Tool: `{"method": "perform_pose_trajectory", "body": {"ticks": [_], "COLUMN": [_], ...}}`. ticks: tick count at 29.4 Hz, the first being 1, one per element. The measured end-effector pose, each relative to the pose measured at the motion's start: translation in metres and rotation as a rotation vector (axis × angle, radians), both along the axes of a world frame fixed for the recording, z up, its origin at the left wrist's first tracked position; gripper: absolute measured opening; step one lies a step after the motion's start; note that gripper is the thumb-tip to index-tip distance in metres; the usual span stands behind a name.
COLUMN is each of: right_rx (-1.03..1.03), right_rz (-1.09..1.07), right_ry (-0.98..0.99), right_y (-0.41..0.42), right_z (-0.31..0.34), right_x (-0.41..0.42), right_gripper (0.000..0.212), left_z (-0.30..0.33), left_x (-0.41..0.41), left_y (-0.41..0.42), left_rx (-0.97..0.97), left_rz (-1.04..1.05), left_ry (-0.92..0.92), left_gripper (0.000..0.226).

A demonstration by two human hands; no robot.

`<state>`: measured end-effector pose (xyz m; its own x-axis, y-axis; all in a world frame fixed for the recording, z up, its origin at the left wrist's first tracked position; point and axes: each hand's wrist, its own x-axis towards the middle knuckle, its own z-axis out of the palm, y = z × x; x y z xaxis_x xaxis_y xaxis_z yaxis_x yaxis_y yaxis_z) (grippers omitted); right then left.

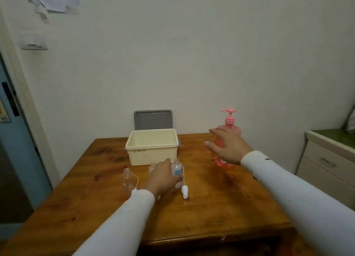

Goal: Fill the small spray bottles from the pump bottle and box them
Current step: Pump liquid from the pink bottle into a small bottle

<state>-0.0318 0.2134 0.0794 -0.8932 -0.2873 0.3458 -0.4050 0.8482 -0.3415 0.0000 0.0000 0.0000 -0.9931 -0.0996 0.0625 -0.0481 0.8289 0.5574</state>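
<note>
The person stands at the wooden table (211,207) with both white-sleeved arms out. The right hand (228,148) is at the pink pump bottle (227,140), fingers spread across its front and touching it; whether the thumb has closed round the back I cannot tell. The left hand (163,176) wraps its fingers round a small clear spray bottle with a blue label (177,168), uncapped and upright just in front of the cream plastic box (152,149). Another uncapped clear bottle (128,178) stands to its left, and a third (153,165) peeks out behind the hand. A white spray head (184,191) lies loose on the table beside the held bottle. The box's grey lid (153,119) leans against the wall behind it.

The step looks like bringing pump and small bottle together for filling. To do it well, I'd say keep the little bottle pinned flat on the table, set the pump nozzle directly over its narrow neck, and press slowly. The mouth is small, so a fast stroke would likely spill liquid down the label.
</note>
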Motion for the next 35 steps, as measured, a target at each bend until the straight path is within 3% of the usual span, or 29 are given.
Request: {"method": "perform_pose_trajectory", "body": {"ticks": [7,15,26,35], "right_rx": [0.051,0.06,-0.085,-0.226], "right_rz": [-0.032,-0.075,-0.131,-0.274], "right_ry": [-0.073,-0.091,0.112,0.222], "right_y": [0.015,0.028,0.039,0.059], "right_z": [-0.023,-0.039,0.006,0.045], "right_x": [-0.012,-0.031,-0.064,-0.128], "right_gripper": [0.063,0.064,0.053,0.045], "left_z": [-0.023,-0.027,0.041,0.065], "left_x": [-0.015,-0.031,-0.071,-0.134], "left_y": [0.009,0.011,0.018,0.046], "left_rx": [0.217,0.244,0.178,0.176], "left_rz": [0.087,0.113,0.007,-0.119], "left_ry": [-0.004,0.069,0.255,0.21], "left_gripper": [0.049,0.03,0.039,0.055]}}
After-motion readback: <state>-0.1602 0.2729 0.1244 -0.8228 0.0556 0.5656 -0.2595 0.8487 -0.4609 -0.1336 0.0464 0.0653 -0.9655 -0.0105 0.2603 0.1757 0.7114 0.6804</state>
